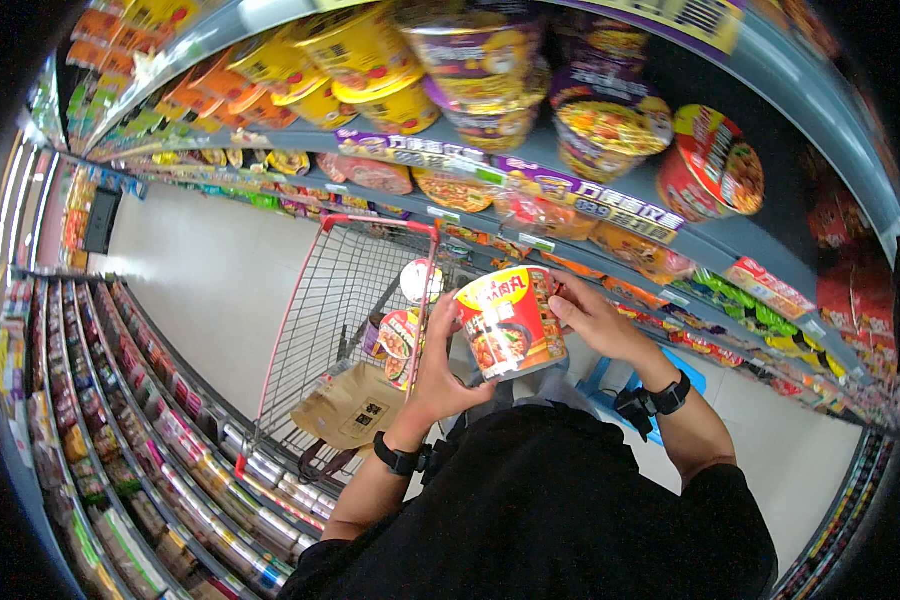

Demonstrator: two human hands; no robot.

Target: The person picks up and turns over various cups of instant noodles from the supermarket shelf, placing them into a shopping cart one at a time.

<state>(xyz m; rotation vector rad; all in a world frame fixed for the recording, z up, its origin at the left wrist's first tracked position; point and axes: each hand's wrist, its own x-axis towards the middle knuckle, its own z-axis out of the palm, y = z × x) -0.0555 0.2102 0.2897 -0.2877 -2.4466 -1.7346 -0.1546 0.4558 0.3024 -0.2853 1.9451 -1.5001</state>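
A red and yellow instant noodle cup is held in front of my body, its printed side turned up. My left hand grips its left side and lower edge, the thumb near the base. My right hand holds its upper right side. Just left of the cup stands a wire shopping cart with a red-trimmed rim. Inside it lie several instant noodle cups and a brown paper bag. Another red noodle cup leans tilted on the shelf, right of a purple cup.
A shelf of packaged noodles runs across the front and right, with stacked yellow tubs. Tiered shelves of packages line the left. A blue plastic stool is beside my legs, on the right.
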